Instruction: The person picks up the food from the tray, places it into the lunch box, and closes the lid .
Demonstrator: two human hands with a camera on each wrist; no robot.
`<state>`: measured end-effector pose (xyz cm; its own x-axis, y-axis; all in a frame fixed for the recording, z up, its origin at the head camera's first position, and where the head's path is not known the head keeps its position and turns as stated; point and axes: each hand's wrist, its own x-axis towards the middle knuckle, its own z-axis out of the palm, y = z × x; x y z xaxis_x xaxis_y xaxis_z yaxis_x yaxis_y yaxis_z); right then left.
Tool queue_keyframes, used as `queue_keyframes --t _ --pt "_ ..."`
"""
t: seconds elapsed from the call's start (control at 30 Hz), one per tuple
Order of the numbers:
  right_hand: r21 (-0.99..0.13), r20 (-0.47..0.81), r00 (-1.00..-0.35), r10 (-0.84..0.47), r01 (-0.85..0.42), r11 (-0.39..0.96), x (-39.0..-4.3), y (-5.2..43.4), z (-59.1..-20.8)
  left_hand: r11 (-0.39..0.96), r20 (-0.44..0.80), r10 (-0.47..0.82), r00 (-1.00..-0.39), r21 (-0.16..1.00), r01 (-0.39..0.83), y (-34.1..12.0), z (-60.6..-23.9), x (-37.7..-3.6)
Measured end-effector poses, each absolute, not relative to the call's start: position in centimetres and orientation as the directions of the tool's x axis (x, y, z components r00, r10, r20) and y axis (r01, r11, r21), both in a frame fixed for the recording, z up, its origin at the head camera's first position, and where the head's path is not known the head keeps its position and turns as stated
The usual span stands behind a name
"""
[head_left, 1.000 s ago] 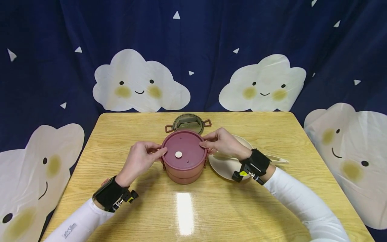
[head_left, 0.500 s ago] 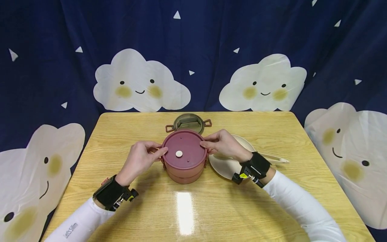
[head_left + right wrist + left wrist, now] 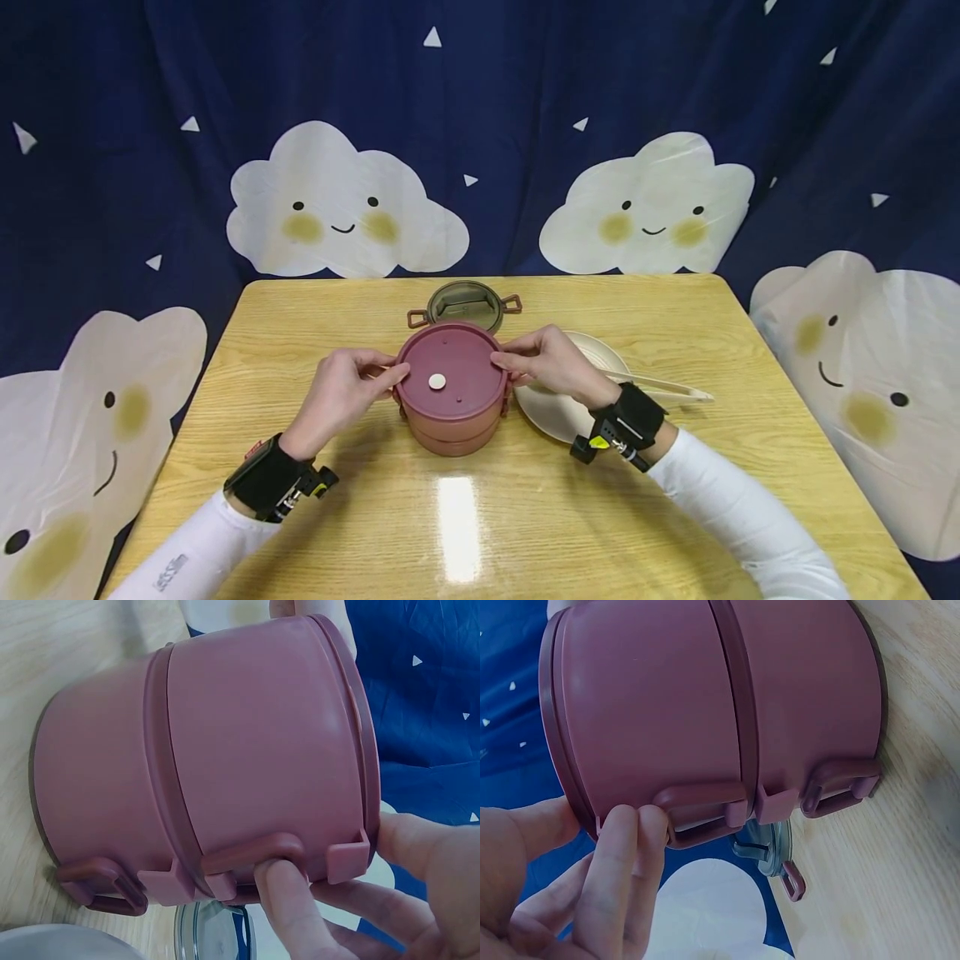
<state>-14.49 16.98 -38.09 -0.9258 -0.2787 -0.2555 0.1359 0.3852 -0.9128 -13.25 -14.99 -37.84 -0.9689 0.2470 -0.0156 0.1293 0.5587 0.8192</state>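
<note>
A round pink two-tier lunch box [image 3: 450, 435] stands upright in front of me, a darker pink lid [image 3: 459, 354] with a pale round button on top. My left hand [image 3: 343, 392] grips its left side, thumb on the lid's rim. In the left wrist view, the fingertips [image 3: 622, 832] lie against the upper tier beside its loop handle [image 3: 701, 814]. On the opposite side my right hand [image 3: 553, 365] holds the rim with the thumb on the lid. The right wrist view shows a finger [image 3: 285, 889] at the upper handle [image 3: 255, 851] near a side clip [image 3: 349, 862].
Behind the lunch box sits a clear, dark-looking lidded container [image 3: 465, 302] with red-brown loop handles. To the right lies a beige plate [image 3: 551, 417], partly under my right wrist, with pale tongs [image 3: 678, 390] across it. A cloud-print curtain [image 3: 502, 100] hangs behind the wooden table [image 3: 360, 533].
</note>
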Motion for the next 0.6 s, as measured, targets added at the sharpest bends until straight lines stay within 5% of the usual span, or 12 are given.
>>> queue_keyframes --t 0.6 --pt "-0.926 -0.23 -0.931 -0.283 0.121 0.356 -14.5 15.1 -38.5 0.599 -0.019 0.232 -0.973 0.791 0.128 -16.8 -38.0 -13.2"
